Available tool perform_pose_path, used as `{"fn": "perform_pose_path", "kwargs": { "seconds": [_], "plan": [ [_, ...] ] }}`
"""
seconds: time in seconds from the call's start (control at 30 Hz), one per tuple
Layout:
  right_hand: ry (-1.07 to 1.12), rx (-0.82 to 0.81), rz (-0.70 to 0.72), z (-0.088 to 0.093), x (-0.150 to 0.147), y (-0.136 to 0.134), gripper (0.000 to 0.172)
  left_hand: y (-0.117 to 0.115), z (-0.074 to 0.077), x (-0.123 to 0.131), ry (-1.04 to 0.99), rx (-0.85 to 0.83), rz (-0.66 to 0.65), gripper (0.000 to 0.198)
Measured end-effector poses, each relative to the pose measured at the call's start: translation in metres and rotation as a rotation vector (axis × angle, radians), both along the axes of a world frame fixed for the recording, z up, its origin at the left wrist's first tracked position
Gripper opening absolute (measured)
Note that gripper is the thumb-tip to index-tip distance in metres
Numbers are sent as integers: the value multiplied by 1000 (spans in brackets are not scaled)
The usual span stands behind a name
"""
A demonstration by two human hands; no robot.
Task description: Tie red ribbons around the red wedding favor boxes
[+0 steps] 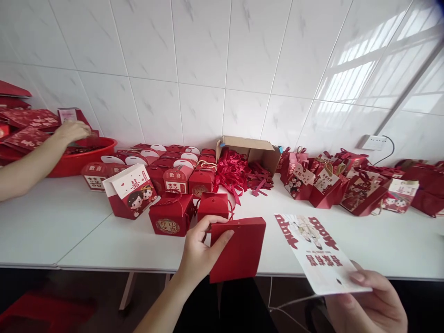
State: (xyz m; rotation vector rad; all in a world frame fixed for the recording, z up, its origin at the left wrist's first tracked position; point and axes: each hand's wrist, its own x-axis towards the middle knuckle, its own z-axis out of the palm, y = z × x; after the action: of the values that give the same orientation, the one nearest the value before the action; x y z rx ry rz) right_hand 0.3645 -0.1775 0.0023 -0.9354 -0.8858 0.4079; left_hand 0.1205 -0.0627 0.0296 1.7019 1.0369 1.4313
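Note:
My left hand grips a plain red gift box by its upper left side, thumb across the front, above the table's front edge. Between the thumb and fingers of my right hand is a white printed card, with red lettering and a drawn couple shown upside down. The card and the box are apart. Just behind the box stand a small red box and a red box with a gold emblem. To their left a white-and-red box with cartoon faces leans at a tilt.
A cardboard carton spills red ribbons at the back. Several small gift bags stand on the right. On the left another person's hand reaches over a red basin. A power strip is on the tiled wall.

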Motion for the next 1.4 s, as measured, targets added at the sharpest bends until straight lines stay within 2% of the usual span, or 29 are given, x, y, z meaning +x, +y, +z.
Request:
{"fn": "perform_pose_path", "kwargs": {
  "seconds": [0.13, 0.23, 0.33, 0.43, 0.5, 0.63, 0.7, 0.8, 0.87, 1.4],
  "plan": [
    [-44, 53, 193, 16, -21, 29, 15, 1, -6, 2, 50, 140, 17, 11],
    [-192, 76, 281, 27, -38, 56, 11, -3, -14, 8, -28, 120, -48, 10],
    [-368, -7, 272, 34, -52, 78, 8, -7, -20, 12, -72, 87, -40, 15],
    [-484, -94, 192, 34, -60, 93, 11, -7, -24, 14, -65, 126, 48, 25],
    [-482, -83, 204, 30, -63, 99, 14, -4, -27, 15, -40, 183, 108, 31],
    [-342, -107, 429, 20, -66, 106, 16, 2, -26, 19, -37, 273, 208, 24],
    [-292, -131, 469, 16, -69, 106, 18, 4, -23, 19, -51, 261, 167, 30],
    [-258, -135, 436, 13, -75, 106, 19, 3, -19, 17, -29, 150, 56, 23],
    [-241, -136, 412, 11, -79, 106, 20, 2, -18, 15, -17, 101, 36, 17],
    [-159, -151, 427, 12, -84, 105, 18, 2, -18, 12, 12, 148, -12, 11]
  ]
}}
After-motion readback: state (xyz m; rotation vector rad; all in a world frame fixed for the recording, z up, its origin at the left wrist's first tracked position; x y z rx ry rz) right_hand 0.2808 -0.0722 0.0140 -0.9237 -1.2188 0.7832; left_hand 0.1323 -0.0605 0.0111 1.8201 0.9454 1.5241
